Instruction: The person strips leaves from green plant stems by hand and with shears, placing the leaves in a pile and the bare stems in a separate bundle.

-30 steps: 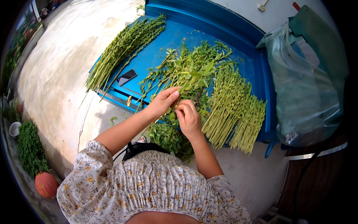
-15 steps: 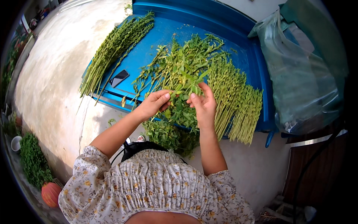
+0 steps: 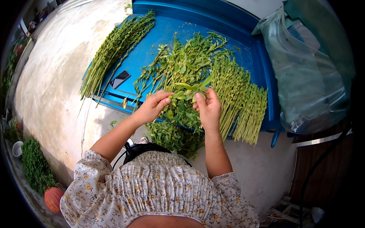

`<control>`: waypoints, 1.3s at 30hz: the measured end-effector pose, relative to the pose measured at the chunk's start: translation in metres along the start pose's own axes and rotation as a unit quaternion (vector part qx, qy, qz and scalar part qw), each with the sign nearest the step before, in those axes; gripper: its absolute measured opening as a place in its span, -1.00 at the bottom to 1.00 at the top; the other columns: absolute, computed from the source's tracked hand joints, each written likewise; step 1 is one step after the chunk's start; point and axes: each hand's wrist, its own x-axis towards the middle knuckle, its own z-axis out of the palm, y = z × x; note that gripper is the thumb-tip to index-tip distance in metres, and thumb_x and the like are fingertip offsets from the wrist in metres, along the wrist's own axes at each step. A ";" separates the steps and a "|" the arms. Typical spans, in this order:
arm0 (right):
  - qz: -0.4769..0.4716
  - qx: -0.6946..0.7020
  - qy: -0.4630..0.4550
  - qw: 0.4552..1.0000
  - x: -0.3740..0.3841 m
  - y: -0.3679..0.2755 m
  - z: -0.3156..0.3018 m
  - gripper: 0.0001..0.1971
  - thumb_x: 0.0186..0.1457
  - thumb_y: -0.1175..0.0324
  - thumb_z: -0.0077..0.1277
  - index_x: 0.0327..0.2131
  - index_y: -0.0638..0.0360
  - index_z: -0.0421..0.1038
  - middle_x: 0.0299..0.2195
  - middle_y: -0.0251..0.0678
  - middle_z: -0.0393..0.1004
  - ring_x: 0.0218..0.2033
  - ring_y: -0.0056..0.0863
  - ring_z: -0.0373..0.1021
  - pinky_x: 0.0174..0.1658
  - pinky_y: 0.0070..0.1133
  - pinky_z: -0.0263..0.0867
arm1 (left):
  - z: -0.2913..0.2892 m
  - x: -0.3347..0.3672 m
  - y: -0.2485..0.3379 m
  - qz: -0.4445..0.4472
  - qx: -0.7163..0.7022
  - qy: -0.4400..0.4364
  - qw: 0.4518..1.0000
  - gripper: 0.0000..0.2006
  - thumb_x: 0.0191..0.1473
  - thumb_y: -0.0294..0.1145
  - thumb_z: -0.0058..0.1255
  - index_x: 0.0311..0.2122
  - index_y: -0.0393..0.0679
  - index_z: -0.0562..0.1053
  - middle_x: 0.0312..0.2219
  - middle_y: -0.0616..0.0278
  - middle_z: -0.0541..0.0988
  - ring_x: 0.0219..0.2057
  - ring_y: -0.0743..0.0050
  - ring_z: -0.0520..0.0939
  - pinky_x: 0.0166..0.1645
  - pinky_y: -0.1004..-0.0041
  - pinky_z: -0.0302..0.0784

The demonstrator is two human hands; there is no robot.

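Between my two hands is a green leafy sprig. My left hand pinches its left end with thumb and fingers. My right hand grips the sprig near its leaves, thumb and fingers closed. Below and behind the hands lies a loose heap of leafy stalks, some leaves yellowing, on a blue metal truck bed. To its right, leafless stalks with pods lie side by side in a row, stem ends toward me. More picked leaves pile up below the bed's near edge.
Another bundle of podded stalks lies along the bed's left edge, beside a black phone. A translucent green plastic sheet hangs at the right. At the far left are a green plant, a white pot and a reddish round object.
My left hand has shifted slightly left and up, away from my right hand. The sprig's leaves now lie more sideways between the hands.
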 end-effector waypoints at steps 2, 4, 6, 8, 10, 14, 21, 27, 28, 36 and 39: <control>-0.024 -0.001 0.015 1.000 -0.001 -0.009 0.003 -0.81 0.03 0.42 -0.05 -0.29 0.33 0.30 -0.51 -0.38 0.38 -0.58 -0.73 0.29 -0.53 -0.73 0.25 | -0.002 -0.001 -0.001 0.026 0.044 0.007 0.999 -0.76 0.11 -0.37 -0.21 -0.19 -0.31 0.33 -0.52 0.24 0.33 -0.48 0.50 0.36 -0.37 0.54 0.28; -0.041 -0.059 0.005 0.997 0.000 -0.008 0.001 -0.83 0.02 0.43 -0.05 -0.31 0.32 0.32 -0.50 -0.36 0.37 -0.58 -0.70 0.29 -0.54 -0.70 0.24 | -0.004 -0.001 -0.001 0.042 0.076 0.012 0.996 -0.78 0.09 -0.39 -0.20 -0.21 -0.31 0.34 -0.52 0.21 0.33 -0.46 0.42 0.37 -0.35 0.51 0.28; -0.051 -0.177 -0.024 0.983 0.002 -0.004 -0.012 -0.85 0.00 0.43 -0.04 -0.35 0.30 0.34 -0.51 -0.33 0.36 -0.60 -0.63 0.31 -0.55 -0.67 0.23 | -0.005 -0.001 0.004 0.050 0.094 0.010 0.994 -0.79 0.07 -0.41 -0.17 -0.22 -0.30 0.35 -0.52 0.17 0.34 -0.47 0.35 0.37 -0.35 0.48 0.28; -0.125 -0.302 -0.043 0.944 0.003 -0.010 -0.016 -0.86 -0.05 0.44 -0.01 -0.39 0.28 0.35 -0.54 -0.28 0.36 -0.62 -0.51 0.32 -0.56 -0.61 0.23 | -0.008 -0.002 0.005 0.056 0.117 0.013 0.991 -0.80 0.05 -0.43 -0.15 -0.22 -0.29 0.35 -0.52 0.15 0.34 -0.47 0.29 0.38 -0.36 0.47 0.29; -0.172 -0.402 -0.055 0.898 0.006 -0.014 -0.015 -0.86 -0.10 0.43 0.01 -0.42 0.27 0.37 -0.56 -0.25 0.36 -0.63 -0.40 0.34 -0.57 -0.56 0.24 | -0.011 -0.007 0.007 0.053 0.155 0.016 0.986 -0.80 0.03 -0.44 -0.13 -0.22 -0.28 0.36 -0.52 0.13 0.34 -0.48 0.23 0.39 -0.37 0.44 0.30; -0.217 -0.512 -0.022 0.831 0.002 -0.015 -0.017 -0.84 -0.17 0.42 0.05 -0.44 0.22 0.38 -0.58 -0.28 0.37 -0.65 -0.32 0.34 -0.60 -0.49 0.24 | -0.011 -0.008 0.021 0.053 0.229 0.000 0.972 -0.80 0.00 -0.45 -0.10 -0.22 -0.24 0.36 -0.52 0.10 0.34 -0.48 0.12 0.41 -0.40 0.37 0.32; -0.263 -0.516 0.073 0.812 -0.001 0.006 -0.011 -0.82 -0.21 0.46 0.03 -0.41 0.17 0.43 -0.62 -0.30 0.40 -0.73 -0.37 0.31 -0.66 -0.52 0.22 | -0.006 -0.013 0.019 0.056 0.230 -0.009 0.971 -0.79 -0.01 -0.45 -0.09 -0.21 -0.22 0.35 -0.52 0.09 0.36 -0.49 0.07 0.42 -0.42 0.33 0.33; -0.084 -0.314 0.127 0.937 -0.004 0.021 -0.011 -0.81 -0.11 0.51 -0.05 -0.35 0.18 0.47 -0.70 -0.26 0.43 -0.73 -0.52 0.35 -0.65 -0.63 0.22 | -0.011 -0.018 0.010 0.013 0.225 0.023 0.974 -0.80 0.02 -0.42 -0.12 -0.22 -0.24 0.38 -0.50 0.08 0.38 -0.50 0.11 0.42 -0.41 0.37 0.34; -0.033 -0.273 0.087 0.958 -0.004 0.017 -0.020 -0.82 -0.06 0.52 -0.10 -0.34 0.22 0.46 -0.75 -0.28 0.40 -0.72 -0.55 0.36 -0.64 -0.64 0.22 | -0.015 -0.019 0.005 0.011 0.210 0.025 0.977 -0.79 0.03 -0.41 -0.13 -0.22 -0.24 0.38 -0.51 0.09 0.38 -0.50 0.12 0.42 -0.41 0.39 0.33; -0.093 -0.148 -0.062 0.983 -0.005 0.024 -0.021 -0.52 -0.09 0.52 0.03 -0.03 0.28 0.16 -0.01 -0.17 0.12 -0.30 -0.55 0.37 -0.36 -0.65 0.31 | -0.019 -0.030 -0.008 -0.203 -0.109 -0.040 0.972 -0.69 0.13 -0.23 -0.23 -0.15 -0.25 0.37 -0.61 0.37 0.36 -0.59 0.64 0.36 -0.50 0.61 0.27; -0.007 0.031 -0.116 0.993 -0.007 0.017 -0.010 -0.37 -0.11 0.61 0.02 0.06 0.28 -0.01 0.05 -0.23 0.03 -0.33 -0.56 0.36 -0.36 -0.65 0.32 | -0.023 -0.026 0.004 -0.258 -0.209 -0.100 0.938 -0.67 0.13 -0.20 -0.25 -0.13 -0.20 0.38 -0.62 0.46 0.34 -0.66 0.77 0.28 -0.57 0.73 0.16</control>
